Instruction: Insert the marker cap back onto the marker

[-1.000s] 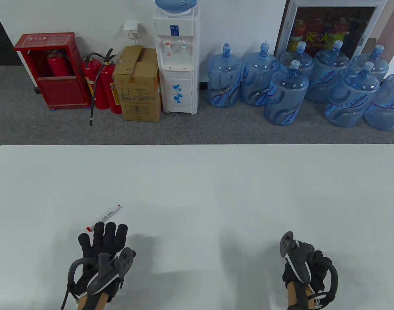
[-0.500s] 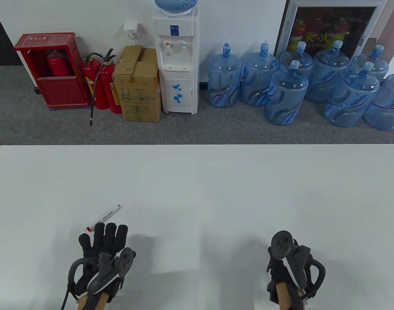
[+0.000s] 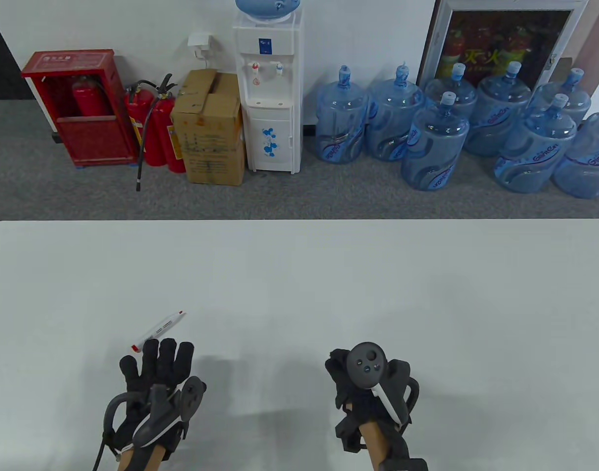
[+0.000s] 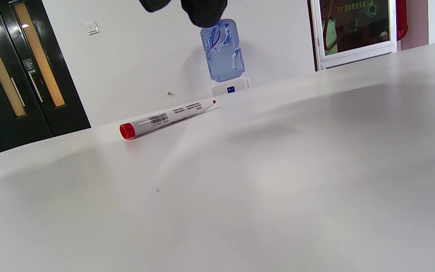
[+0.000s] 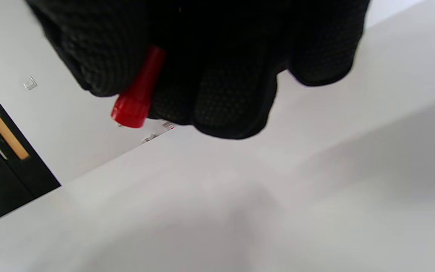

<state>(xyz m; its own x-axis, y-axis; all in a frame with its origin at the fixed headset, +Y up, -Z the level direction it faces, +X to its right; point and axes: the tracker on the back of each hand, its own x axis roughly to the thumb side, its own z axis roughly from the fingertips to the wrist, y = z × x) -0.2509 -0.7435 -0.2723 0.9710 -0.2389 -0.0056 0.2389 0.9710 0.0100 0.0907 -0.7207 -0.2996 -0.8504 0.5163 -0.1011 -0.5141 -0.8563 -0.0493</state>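
A white marker (image 3: 159, 329) with a red end and a bare red tip lies on the white table (image 3: 299, 274), just beyond my left hand's fingertips; it also shows in the left wrist view (image 4: 168, 117). My left hand (image 3: 154, 365) lies flat and open on the table, holding nothing. My right hand (image 3: 351, 387) is lifted near the table's front middle, fingers curled. In the right wrist view it grips the red marker cap (image 5: 138, 96), whose end sticks out between the fingers (image 5: 221, 75).
Beyond the table's far edge stand a water dispenser (image 3: 269, 93), a cardboard box (image 3: 210, 127), fire extinguishers (image 3: 154, 127) and several blue water jugs (image 3: 456, 132) on the floor.
My right hand has moved left, from the front right toward the table's front middle, and turned so its tracker faces up. The left hand and the marker have not moved.
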